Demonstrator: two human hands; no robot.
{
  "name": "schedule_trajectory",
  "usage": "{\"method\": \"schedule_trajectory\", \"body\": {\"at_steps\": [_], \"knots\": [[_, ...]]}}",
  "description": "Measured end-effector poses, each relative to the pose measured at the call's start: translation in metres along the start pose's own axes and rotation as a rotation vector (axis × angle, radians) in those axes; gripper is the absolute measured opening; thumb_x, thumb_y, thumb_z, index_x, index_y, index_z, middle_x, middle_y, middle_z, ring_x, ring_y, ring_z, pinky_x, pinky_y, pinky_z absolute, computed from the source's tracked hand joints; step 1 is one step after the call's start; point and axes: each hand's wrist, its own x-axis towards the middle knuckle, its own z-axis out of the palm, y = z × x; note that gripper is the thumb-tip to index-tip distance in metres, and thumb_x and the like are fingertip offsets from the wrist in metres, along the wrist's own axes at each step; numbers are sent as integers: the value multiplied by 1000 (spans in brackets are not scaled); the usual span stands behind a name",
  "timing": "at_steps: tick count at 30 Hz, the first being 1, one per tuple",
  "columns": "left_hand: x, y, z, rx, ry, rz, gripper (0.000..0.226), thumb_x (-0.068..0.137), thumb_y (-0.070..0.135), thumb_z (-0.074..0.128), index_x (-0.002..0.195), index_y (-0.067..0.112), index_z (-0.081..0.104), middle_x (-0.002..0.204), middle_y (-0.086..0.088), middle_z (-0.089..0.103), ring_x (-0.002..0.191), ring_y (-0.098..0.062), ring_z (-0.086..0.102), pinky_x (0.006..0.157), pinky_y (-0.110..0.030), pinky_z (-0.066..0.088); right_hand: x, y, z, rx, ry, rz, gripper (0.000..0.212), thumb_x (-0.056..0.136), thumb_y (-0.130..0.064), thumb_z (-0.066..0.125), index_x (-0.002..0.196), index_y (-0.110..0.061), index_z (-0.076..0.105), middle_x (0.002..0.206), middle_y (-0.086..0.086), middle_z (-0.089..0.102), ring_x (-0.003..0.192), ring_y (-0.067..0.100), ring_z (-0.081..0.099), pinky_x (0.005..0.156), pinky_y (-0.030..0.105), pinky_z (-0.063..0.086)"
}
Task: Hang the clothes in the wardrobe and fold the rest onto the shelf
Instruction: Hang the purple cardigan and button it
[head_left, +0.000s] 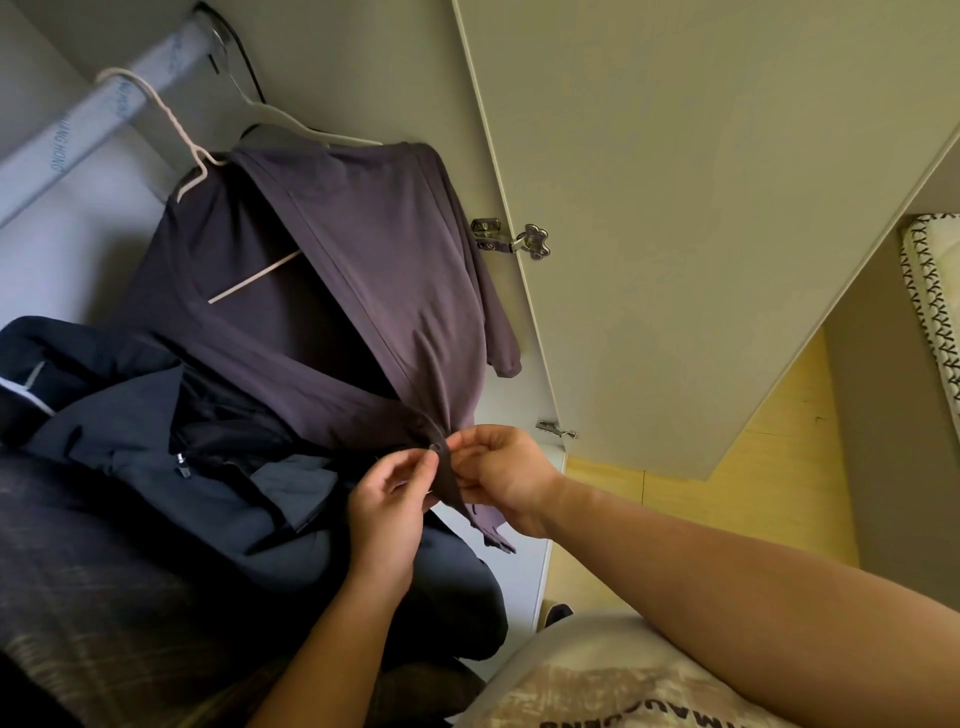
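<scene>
Yellow plank floor meets a beige bed with patterned mattress.

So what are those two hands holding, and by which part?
Both hold the purple-grey shirt that hangs on the hanger. The left hand and right hand pinch its front button strip near the bottom, at a button.
</scene>
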Motion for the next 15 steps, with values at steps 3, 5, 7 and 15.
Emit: {"method": "schedule_trajectory", "body": {"at_steps": [3, 5, 7, 15], "knots": [[0, 6, 1, 113, 36, 103, 12, 90, 12, 71, 83, 22, 71, 81, -2, 73, 72, -7, 69, 60, -16, 52, 0, -3, 0, -17, -3, -2, 19, 91, 5, 54, 95, -7, 69, 87, 18, 66, 81, 30, 65, 78, 39, 60], [3, 9, -1, 133, 29, 115, 12, 89, 8, 70, 84, 19, 72, 82, -5, 74, 71, -9, 70, 60, -17, 54, -3, -5, 1, 16, -3, 17, 10, 89, -2, 62, 90, -9, 69, 84, 17, 66, 78, 30, 63, 71, 35, 56], [7, 9, -3, 136, 20, 97, 13, 88, 6, 70, 85, 18, 74, 81, -8, 75, 74, -17, 73, 64, -25, 57, -2, -3, 2, 8, -1, 12, 2, 88, -12, 71, 88, -11, 70, 87, 22, 70, 79, 32, 66, 74, 38, 58], [15, 0, -2, 8, -36, -59, 11, 94, 7, 65, 91, 13, 74, 91, -16, 75, 87, -30, 73, 77, -37, 58, 0, 3, 1, 26, 18, 7, 12, 93, -13, 67, 81, -14, 70, 82, 14, 64, 79, 26, 58, 71, 32, 49]]}}
